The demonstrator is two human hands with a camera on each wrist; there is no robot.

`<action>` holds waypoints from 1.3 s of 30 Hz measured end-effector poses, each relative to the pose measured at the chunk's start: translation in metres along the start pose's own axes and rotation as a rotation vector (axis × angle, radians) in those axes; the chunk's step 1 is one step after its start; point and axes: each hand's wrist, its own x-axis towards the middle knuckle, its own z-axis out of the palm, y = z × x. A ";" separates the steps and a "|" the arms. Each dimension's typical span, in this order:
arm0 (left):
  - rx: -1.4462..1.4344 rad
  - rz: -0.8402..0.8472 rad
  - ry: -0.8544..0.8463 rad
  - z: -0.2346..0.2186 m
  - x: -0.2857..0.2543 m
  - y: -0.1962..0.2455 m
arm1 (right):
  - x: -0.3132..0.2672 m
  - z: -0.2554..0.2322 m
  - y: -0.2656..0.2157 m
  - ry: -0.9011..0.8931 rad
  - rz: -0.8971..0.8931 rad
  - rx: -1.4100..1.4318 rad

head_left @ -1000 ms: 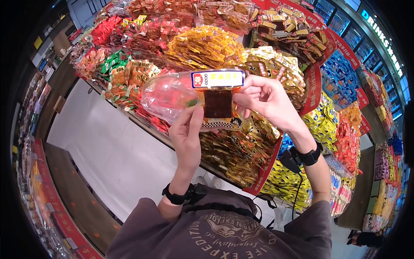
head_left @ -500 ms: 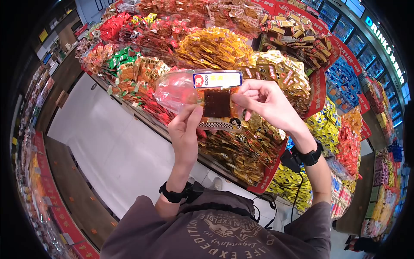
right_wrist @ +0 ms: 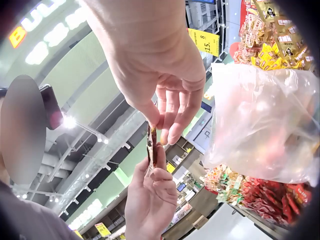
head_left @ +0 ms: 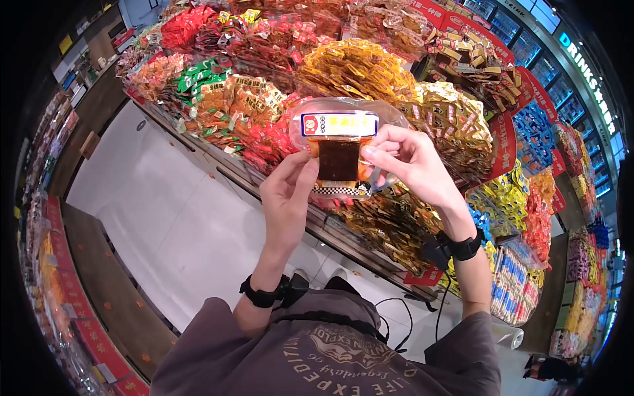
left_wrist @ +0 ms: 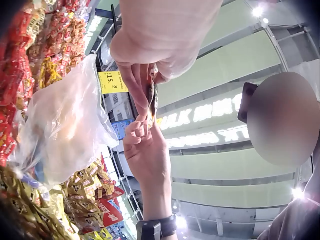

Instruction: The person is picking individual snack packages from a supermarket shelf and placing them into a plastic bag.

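A small flat snack packet (head_left: 338, 162) with a dark brown window, a white-and-blue label on top and a checkered strip below stands upright in front of the chest. My left hand (head_left: 284, 201) pinches its left edge between thumb and fingers. At the right edge, my right hand (head_left: 419, 165) pinches it with thumb and forefinger, the other fingers loosely bent. Both wrist views show the packet edge-on, thin between the fingertips. Beyond it hangs a translucent plastic bag (left_wrist: 65, 125), whose contents are blurred; in the head view it overlaps the packet's surroundings.
A wide display bin behind the packet holds heaps of wrapped snacks, among them yellow packets (head_left: 356, 69), gold packets (head_left: 456, 125) and green packets (head_left: 201, 79). A yellow price tag (left_wrist: 112, 82) hangs by the bag. Shelves (head_left: 99, 264) line the left; white floor (head_left: 178, 218) lies between.
The clear bag, which stuck out left of the packet, now shows behind it and to its right. The display has shifted right in view. Both hands keep their grip on the packet.
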 end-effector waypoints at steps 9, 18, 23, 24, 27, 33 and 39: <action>0.028 0.032 -0.011 0.005 0.003 0.003 | -0.006 0.011 0.029 0.189 -0.113 0.225; 0.076 0.083 -0.059 0.035 0.016 -0.010 | -0.022 -0.020 0.032 0.256 -0.181 0.252; 0.065 0.090 -0.054 0.066 0.017 -0.007 | -0.033 -0.041 0.034 0.290 -0.266 0.274; 0.007 0.050 -0.059 0.068 0.016 -0.005 | -0.034 -0.042 0.033 0.290 -0.270 0.274; 0.036 0.053 -0.055 0.073 0.013 -0.011 | -0.039 -0.048 0.039 0.265 -0.277 0.274; 0.085 0.086 -0.009 0.080 0.006 -0.021 | -0.051 -0.045 0.048 0.319 -0.283 0.295; 0.110 0.084 -0.019 0.089 0.000 -0.018 | -0.059 -0.039 0.051 0.433 -0.242 0.334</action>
